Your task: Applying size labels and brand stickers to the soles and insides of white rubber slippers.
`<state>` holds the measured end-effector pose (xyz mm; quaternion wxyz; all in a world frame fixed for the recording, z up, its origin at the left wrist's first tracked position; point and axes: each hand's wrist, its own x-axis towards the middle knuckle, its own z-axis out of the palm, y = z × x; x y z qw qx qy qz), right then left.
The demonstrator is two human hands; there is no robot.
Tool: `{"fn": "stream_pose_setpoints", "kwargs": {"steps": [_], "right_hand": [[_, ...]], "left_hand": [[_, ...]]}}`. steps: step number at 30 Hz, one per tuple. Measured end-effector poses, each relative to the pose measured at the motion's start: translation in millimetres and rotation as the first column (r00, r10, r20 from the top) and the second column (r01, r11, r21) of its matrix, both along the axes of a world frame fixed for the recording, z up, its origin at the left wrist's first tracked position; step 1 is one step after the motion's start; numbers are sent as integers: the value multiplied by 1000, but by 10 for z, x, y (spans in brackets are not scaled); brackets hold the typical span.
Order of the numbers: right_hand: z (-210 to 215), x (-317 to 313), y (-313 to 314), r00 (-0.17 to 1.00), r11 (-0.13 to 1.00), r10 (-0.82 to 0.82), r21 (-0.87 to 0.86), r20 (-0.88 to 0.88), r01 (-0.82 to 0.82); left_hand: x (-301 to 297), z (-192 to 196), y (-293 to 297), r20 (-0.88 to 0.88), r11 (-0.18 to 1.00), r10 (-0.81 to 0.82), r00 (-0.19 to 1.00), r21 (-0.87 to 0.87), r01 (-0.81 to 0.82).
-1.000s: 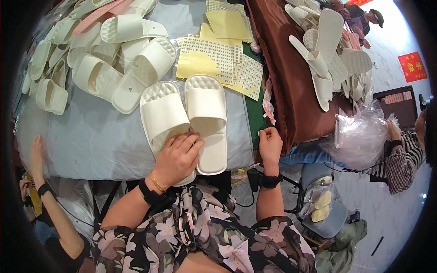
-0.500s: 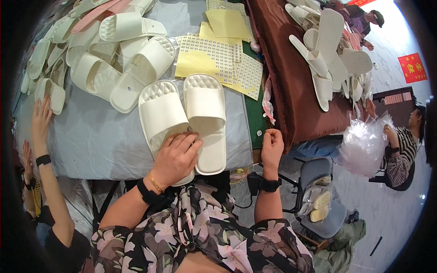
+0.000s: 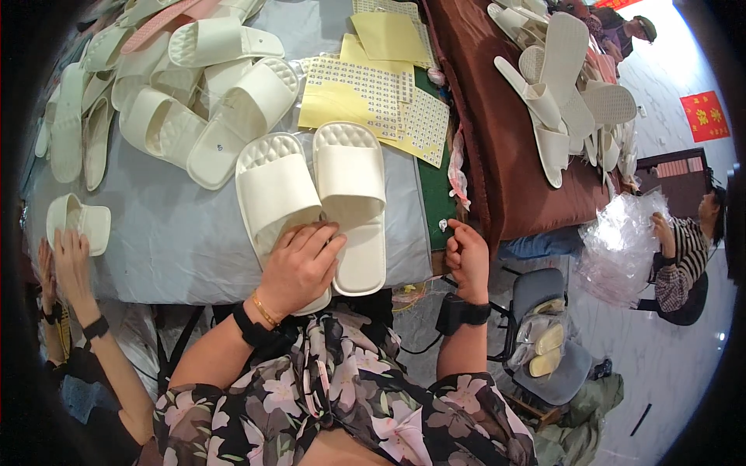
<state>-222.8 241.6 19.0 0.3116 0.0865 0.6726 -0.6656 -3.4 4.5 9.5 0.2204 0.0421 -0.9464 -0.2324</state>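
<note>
A pair of white slippers with quilted insoles lies in front of me on the table, toes pointing away. My left hand [image 3: 301, 260] rests on the left slipper [image 3: 276, 182], its fingers curled over the insole just behind the strap. The right slipper [image 3: 351, 233] lies flat beside it. Off the table's right corner, my right hand [image 3: 468, 255] is closed, with its index fingertip close to a small crumpled white bit [image 3: 444, 225] on the green strip. Whether anything is pinched between its fingers cannot be made out.
More white slippers [image 3: 159, 128] are heaped at the left, with a pink one [image 3: 159, 25] among them. Yellow sticker sheets [image 3: 350, 93] lie beyond my pair. A brown covered surface [image 3: 497, 171] bears another slipper heap. A co-worker's hand [image 3: 74, 260] holds a white slipper at left.
My right hand has turned and shifted slightly nearer, its index finger now toward the white bit. My left hand stays put. The co-worker at left has drawn a slipper toward the near edge.
</note>
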Motion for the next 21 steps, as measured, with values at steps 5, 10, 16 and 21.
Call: {"fn": "stream_pose_setpoints", "kwargs": {"steps": [5, 10, 16, 21], "right_hand": [[-121, 87, -33, 970, 994, 32, 107, -242, -6], [-159, 142, -137, 538, 778, 442, 606, -718, 169], [-86, 110, -205, 596, 711, 488, 686, -637, 151], [-58, 119, -279, 481, 580, 616, 773, -624, 259]], "left_hand": [[5, -6, 7, 8, 1000, 3, 1000, 5, -3], [5, -9, 5, 8, 1000, 3, 1000, 5, -3], [6, 2, 7, 10, 1000, 1, 1000, 3, -1], [4, 3, -2, 9, 1000, -2, 1000, 8, 2]]}}
